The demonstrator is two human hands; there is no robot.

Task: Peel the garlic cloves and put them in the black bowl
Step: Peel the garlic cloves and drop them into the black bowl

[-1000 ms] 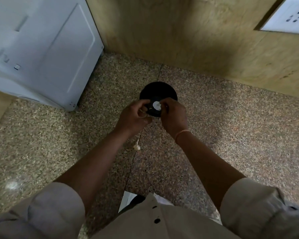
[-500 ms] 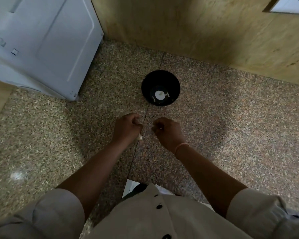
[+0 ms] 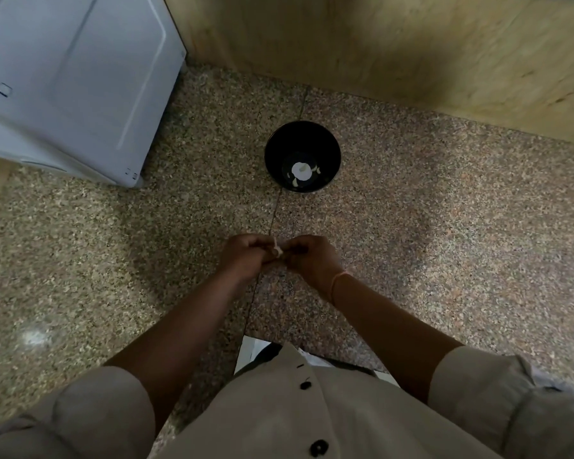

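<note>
The black bowl stands on the speckled granite counter, beyond my hands; pale peeled garlic pieces lie at its bottom. My left hand and my right hand meet in front of the bowl, above the counter seam. Both pinch a small pale garlic clove between their fingertips, with a strip of skin sticking up from it. Most of the clove is hidden by the fingers.
A white appliance stands at the back left. A wooden wall runs along the back. A white sheet shows at the counter's near edge by my shirt.
My hands left the bowl, drew back toward me, took up a clove from the counter and came together on it. The view shifted downward.
</note>
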